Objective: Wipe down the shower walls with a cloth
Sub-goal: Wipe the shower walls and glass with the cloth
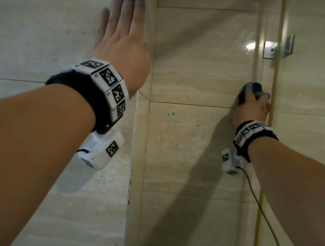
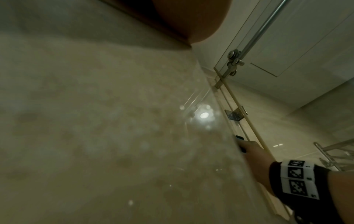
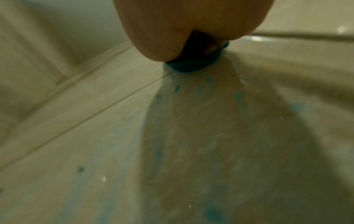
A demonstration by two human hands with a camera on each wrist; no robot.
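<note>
Beige stone-tiled shower wall point(image 1: 193, 66) gets wiped mid-stroke: the right hand point(image 1: 252, 106) grips a bunched dark-blue cloth point(image 1: 251, 88) against it; the left hand point(image 1: 122, 38) braces flat, fingers straight. Blue smears point(image 3: 210, 212) below the right hand likely come next.

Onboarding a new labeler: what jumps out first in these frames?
The left hand lies flat with fingers spread on the near left wall. Farther right, the right hand presses a dark blue cloth onto the beige tiled wall. Blue-green smears streak the tile below the cloth.
</note>
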